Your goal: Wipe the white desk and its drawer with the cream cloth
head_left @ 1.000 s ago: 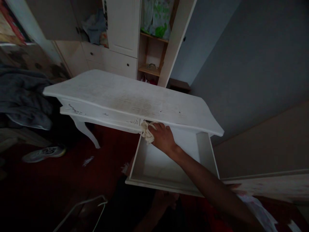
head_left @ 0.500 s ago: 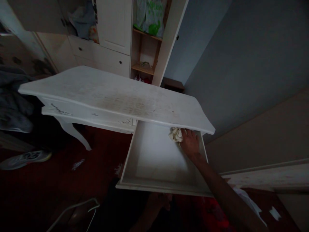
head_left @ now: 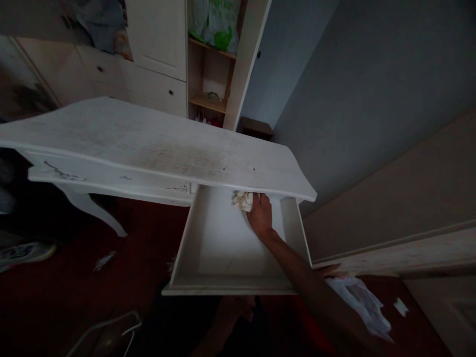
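Cloth [head_left: 242,201]: bunched in the pulled-out drawer [head_left: 219,243], near its back;
Right hand [head_left: 260,214]: gripping the cloth;
Left hand [head_left: 238,306]: below the drawer front, well apart from the cloth; cannot tell whether closed

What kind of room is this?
Probably a bedroom or dressing area in a home, though no bed shows: a white wardrobe with fabric on a shelf, a white curved-leg desk with one drawer pulled out, and a sneaker on the floor.
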`<state>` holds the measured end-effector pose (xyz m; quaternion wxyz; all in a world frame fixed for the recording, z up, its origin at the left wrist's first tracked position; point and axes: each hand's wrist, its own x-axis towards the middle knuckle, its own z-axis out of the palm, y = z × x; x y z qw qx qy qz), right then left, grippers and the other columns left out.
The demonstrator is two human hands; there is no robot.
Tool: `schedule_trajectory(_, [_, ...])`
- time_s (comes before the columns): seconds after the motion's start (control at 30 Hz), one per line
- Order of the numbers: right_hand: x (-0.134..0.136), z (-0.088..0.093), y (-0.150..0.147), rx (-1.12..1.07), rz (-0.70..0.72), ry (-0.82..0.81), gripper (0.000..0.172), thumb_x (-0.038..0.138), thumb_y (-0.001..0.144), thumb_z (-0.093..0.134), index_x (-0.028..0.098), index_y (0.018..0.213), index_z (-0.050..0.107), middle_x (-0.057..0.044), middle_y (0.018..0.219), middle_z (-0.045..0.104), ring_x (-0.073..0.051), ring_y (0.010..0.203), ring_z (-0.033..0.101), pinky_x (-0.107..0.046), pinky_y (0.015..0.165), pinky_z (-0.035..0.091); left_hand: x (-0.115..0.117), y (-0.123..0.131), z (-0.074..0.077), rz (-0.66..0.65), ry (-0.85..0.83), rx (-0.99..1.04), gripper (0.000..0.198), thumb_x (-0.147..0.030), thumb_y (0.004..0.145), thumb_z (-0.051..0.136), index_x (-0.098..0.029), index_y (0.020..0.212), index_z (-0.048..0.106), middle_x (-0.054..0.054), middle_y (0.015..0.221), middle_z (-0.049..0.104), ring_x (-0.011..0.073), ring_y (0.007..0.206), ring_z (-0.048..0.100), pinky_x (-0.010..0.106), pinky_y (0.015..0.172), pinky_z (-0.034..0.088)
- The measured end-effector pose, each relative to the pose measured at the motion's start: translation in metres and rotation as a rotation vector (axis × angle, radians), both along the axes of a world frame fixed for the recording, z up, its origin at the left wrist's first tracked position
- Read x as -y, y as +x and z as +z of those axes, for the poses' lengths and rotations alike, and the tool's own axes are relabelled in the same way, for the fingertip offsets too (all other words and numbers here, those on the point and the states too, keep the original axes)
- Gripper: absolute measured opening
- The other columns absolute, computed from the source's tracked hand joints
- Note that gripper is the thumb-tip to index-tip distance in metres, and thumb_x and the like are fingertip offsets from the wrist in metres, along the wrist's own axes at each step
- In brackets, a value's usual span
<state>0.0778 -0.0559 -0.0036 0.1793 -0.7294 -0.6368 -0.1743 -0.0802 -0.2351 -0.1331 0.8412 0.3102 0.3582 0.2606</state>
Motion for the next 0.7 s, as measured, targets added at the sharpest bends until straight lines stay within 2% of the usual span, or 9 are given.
schedule_trajectory(0.1, [-0.012, -0.004, -0.030, 0.017, 0.062, 0.029, 0.040, 0.013, 0.083, 0.060, 0.010, 0.122, 0.055, -0.019, 0.112, 0.059, -0.029, 0.098, 0.055, -0.041, 0.083, 0.049, 0.002, 0.001, 0.002, 0.052, 0.004, -0.037, 0.068, -0.074, 0.048, 0.080, -0.010, 0.069, 0.072, 0.009, 0.061, 0.067, 0.0161, 0.051, 0.059, 0.031, 0.056, 0.050])
schedule_trajectory(0.2, [-0.025, -0.009, -0.057, 0.032, 0.150, 0.069, 0.046, 0.007, 0.082, 0.056, 0.011, 0.128, 0.053, -0.018, 0.115, 0.059, -0.029, 0.100, 0.054, -0.042, 0.087, 0.048, 0.003, 0.002, 0.004, 0.081, 0.001, -0.040, 0.069, -0.075, 0.045, 0.080, -0.011, 0.067, 0.072, 0.008, 0.059, 0.066, 0.0148, 0.049, 0.057, 0.030, 0.054, 0.048])
schedule_trajectory(0.4, [-0.049, -0.015, -0.098, 0.013, 0.417, 0.044, 0.048, 0.006, 0.091, 0.045, 0.012, 0.139, 0.048, -0.018, 0.140, 0.052, -0.031, 0.123, 0.048, -0.046, 0.105, 0.041, 0.003, 0.001, 0.010, 0.088, 0.015, -0.035, 0.067, -0.075, 0.046, 0.080, -0.012, 0.065, 0.071, 0.006, 0.057, 0.065, 0.0136, 0.049, 0.055, 0.029, 0.054, 0.047])
schedule_trajectory(0.57, [-0.052, -0.010, -0.098, -0.080, 0.595, -0.096, 0.061, 0.003, 0.085, 0.048, 0.010, 0.145, 0.042, -0.020, 0.152, 0.040, -0.033, 0.139, 0.036, -0.050, 0.117, 0.030, 0.003, 0.001, 0.013, 0.082, 0.017, -0.045, 0.071, -0.079, 0.044, 0.077, -0.012, 0.064, 0.071, 0.005, 0.052, 0.062, 0.0143, 0.047, 0.055, 0.030, 0.055, 0.047])
schedule_trajectory(0.7, [-0.044, 0.000, -0.084, -0.103, 0.758, -0.234, 0.068, 0.002, 0.078, 0.056, 0.014, 0.144, 0.045, -0.020, 0.154, 0.039, -0.033, 0.143, 0.032, -0.055, 0.118, 0.029, 0.001, 0.000, 0.012, 0.056, 0.054, -0.037, 0.069, -0.079, 0.049, 0.076, -0.012, 0.066, 0.071, 0.006, 0.053, 0.063, 0.0144, 0.049, 0.056, 0.029, 0.056, 0.047])
